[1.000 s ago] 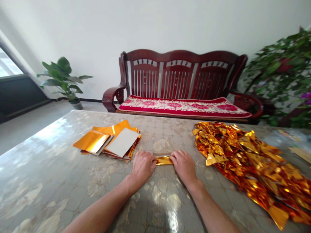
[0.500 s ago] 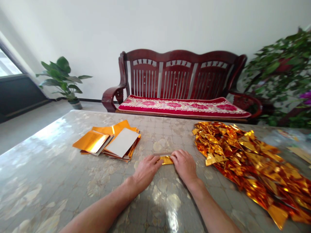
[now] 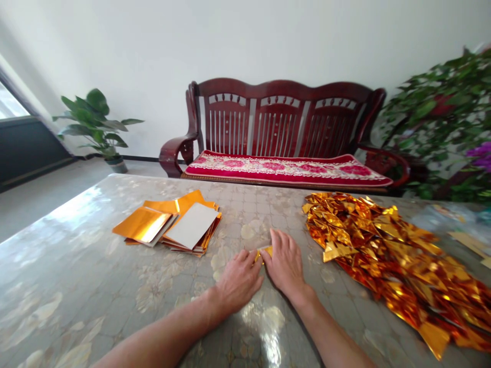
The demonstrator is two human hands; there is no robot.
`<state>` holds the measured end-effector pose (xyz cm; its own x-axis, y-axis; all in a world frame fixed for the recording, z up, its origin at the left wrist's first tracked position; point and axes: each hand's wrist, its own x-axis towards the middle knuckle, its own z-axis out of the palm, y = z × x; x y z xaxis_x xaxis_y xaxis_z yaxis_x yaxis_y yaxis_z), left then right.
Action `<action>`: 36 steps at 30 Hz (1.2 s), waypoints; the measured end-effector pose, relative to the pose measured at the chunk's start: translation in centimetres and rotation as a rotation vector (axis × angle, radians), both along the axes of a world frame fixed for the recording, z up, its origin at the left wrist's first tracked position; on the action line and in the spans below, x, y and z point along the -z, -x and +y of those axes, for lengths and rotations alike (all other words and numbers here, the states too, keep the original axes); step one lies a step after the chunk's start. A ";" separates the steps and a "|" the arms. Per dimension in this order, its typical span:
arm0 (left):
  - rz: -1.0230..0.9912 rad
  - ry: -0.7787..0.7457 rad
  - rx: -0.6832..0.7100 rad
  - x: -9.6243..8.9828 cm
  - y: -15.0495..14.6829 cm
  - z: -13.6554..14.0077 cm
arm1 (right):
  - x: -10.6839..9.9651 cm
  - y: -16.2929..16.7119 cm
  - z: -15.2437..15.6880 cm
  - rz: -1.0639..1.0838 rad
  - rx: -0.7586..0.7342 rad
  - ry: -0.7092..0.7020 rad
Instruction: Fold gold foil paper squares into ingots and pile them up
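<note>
Gold paper [image 3: 268, 250], narrow, shiny, shows between left hand [image 3: 239, 281] and right hand [image 3: 286, 268]; whether fingers [image 3: 283, 240] clamp it, I can't tell.

Dark-red wooden bench [image 3: 278, 120] against white wall [image 3: 245, 36]; potted plant [image 3: 97, 122] left, on grey floor [image 3: 49, 186].

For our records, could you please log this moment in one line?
left hand: touching gold paper; right hand: touching same paper; flat sheets: on table, left; crumpled-looking gold pile: on table, right

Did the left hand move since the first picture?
Yes. The left hand moved right, farther away from the white-topped paper stack.
</note>
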<state>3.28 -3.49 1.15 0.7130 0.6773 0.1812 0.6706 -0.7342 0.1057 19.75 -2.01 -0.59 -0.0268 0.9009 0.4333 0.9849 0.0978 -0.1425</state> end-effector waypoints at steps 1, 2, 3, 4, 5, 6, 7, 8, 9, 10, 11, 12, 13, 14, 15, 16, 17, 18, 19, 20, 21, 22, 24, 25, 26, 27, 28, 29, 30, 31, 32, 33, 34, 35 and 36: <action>0.003 -0.004 0.006 -0.1 -0.1 -0.1 | 0.2 -0.2 0.1 -0.010 0.016 0.018; 0.006 -0.006 0.012 -0.1 -0.2 -0.2 | 0.4 -0.4 0.3 -0.018 0.027 0.031; 0.008 -0.004 0.016 -0.2 -0.2 -0.3 | 0.6 -0.7 0.4 -0.024 0.034 0.038; 0.010 0.004 0.018 -0.3 -0.1 -0.4 | 0.8 -1.1 0.6 -0.030 0.040 0.039; 0.010 0.016 0.018 -0.3 0.0 -0.4 | 1.0 -1.4 0.7 -0.037 0.045 0.037; 0.009 0.029 0.018 -0.4 0.1 -0.5 | 1.2 -1.7 0.8 -0.045 0.051 0.034; 0.006 0.039 0.015 -0.4 0.3 -0.5 | 1.4 -2.0 0.9 -0.055 0.058 0.032; 0.001 0.045 0.009 -0.4 0.5 -0.5 | 1.6 -2.3 1.1 -0.066 0.066 0.031; -0.007 0.045 0.001 -0.4 0.7 -0.6 | 1.8 -2.6 1.2 -0.077 0.077 0.027; -0.015 0.040 -0.008 -0.3 0.9 -0.6 | 1.8 -2.9 1.3 -0.088 0.088 0.018; -0.022 0.034 -0.016 -0.3 1.1 -0.6 | 1.8 -3.1 1.4 -0.095 0.101 0.003; -0.028 0.027 -0.023 -0.2 1.1 -0.6 | 1.6 -3.4 1.4 -0.097 0.116 -0.019; -0.032 0.024 -0.027 -0.1 1.2 -0.6 | 1.3 -3.5 1.4 -0.093 0.128 -0.046; -0.036 0.024 -0.027 0.0 1.2 -0.6 | 0.8 -3.7 1.3 -0.081 0.131 -0.073; -0.039 0.027 -0.023 0.0 1.1 -0.5 | 0.3 -3.8 1.1 -0.059 0.122 -0.096; -0.041 0.029 -0.013 0.1 1.0 -0.4 | -0.2 -3.8 0.8 -0.027 0.092 -0.110; -0.040 0.031 0.001 0.1 0.9 -0.3 | -0.7 -3.7 0.5 0.009 0.022 -0.109; -0.039 0.033 0.012 0.1 0.8 -0.2 | -1.1 -3.6 0.2 0.047 -0.076 -0.089; -0.042 0.038 0.015 0.1 0.8 0.0 | -1.5 -3.4 -0.2 0.078 -0.187 -0.057; -0.050 0.045 0.009 0.1 0.8 0.2 | -1.7 -3.2 -0.6 0.093 -0.300 -0.017; -0.064 0.058 -0.002 0.0 0.8 0.4 | -1.8 -2.9 -1.0 0.095 -0.403 0.027; -0.083 0.073 -0.015 0.0 0.9 0.6 | -1.8 -2.6 -1.2 0.093 -0.482 0.064; -0.112 0.098 -0.025 -0.1 1.2 0.9 | -1.8 -2.2 -1.6 0.088 -0.562 0.102; -0.115 0.101 -0.023 -0.2 1.4 1.0 | -1.7 -2.0 -1.7 0.083 -0.575 0.109; -0.111 0.100 -0.021 -0.2 1.6 1.1 | -1.7 -1.9 -1.7 0.077 -0.578 0.111; -0.104 0.093 -0.021 -0.3 1.8 1.2 | -1.7 -1.8 -1.7 0.068 -0.575 0.111; -0.096 0.084 -0.022 -0.4 2.0 1.3 | -1.6 -1.7 -1.7 0.058 -0.569 0.106; -0.093 0.073 -0.023 -0.5 2.1 1.4 | -1.6 -1.7 -1.6 0.047 -0.562 0.099; -0.097 0.063 -0.023 -0.5 2.3 1.5 | -1.5 -1.5 -1.6 0.035 -0.554 0.090; -0.105 0.055 -0.019 -0.6 2.5 1.6 | -1.5 -1.4 -1.6 0.023 -0.547 0.080; -0.114 0.049 -0.014 -0.7 2.7 1.7 | -1.4 -1.3 -1.6 0.010 -0.540 0.068; -0.124 0.044 -0.006 -0.7 2.9 1.8 | -1.3 -1.1 -1.6 -0.006 -0.535 0.054; -0.134 0.043 0.005 -0.7 3.1 2.0 | -1.2 -1.0 -1.6 -0.025 -0.530 0.041; -0.143 0.044 0.016 -0.8 3.3 2.1 | -1.1 -0.8 -1.6 -0.046 -0.523 0.026; -0.151 0.046 0.028 -0.8 3.4 2.2 | -1.0 -0.7 -1.6 -0.069 -0.513 0.011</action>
